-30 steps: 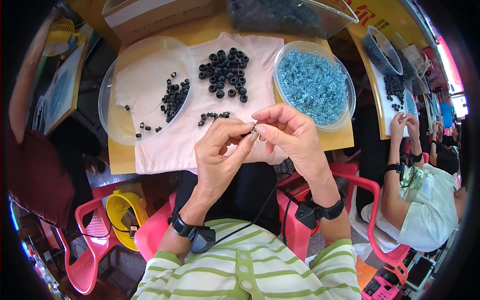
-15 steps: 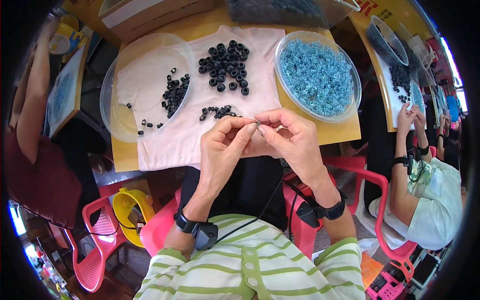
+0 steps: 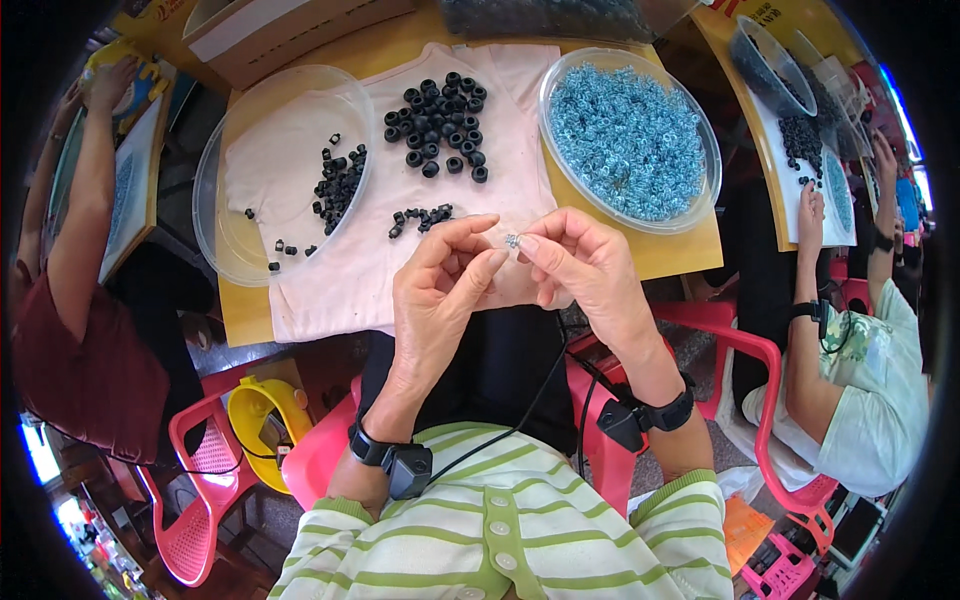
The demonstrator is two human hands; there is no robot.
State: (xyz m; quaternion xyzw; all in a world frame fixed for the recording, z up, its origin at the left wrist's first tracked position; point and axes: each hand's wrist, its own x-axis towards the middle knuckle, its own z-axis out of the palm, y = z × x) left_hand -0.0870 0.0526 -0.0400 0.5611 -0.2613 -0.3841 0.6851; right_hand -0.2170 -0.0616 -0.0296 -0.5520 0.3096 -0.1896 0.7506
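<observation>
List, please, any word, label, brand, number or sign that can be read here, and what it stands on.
I leave wording uncopied, but print stands here:
Yellow panel, upper right: printed characters, cut off by the picture's edge.
Yellow surface, upper left: reddish print, too blurred to read.
Cardboard box: a line of print, too small to read.
Small shiny piece in the right hand: no lettering visible.

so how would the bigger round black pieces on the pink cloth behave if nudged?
The round black pieces would probably roll, given their curved sides, though the soft-looking pink cloth may damp that. Packed close, one would likely shift its neighbours. Each looks small beside the right hand, so probably light.
</observation>
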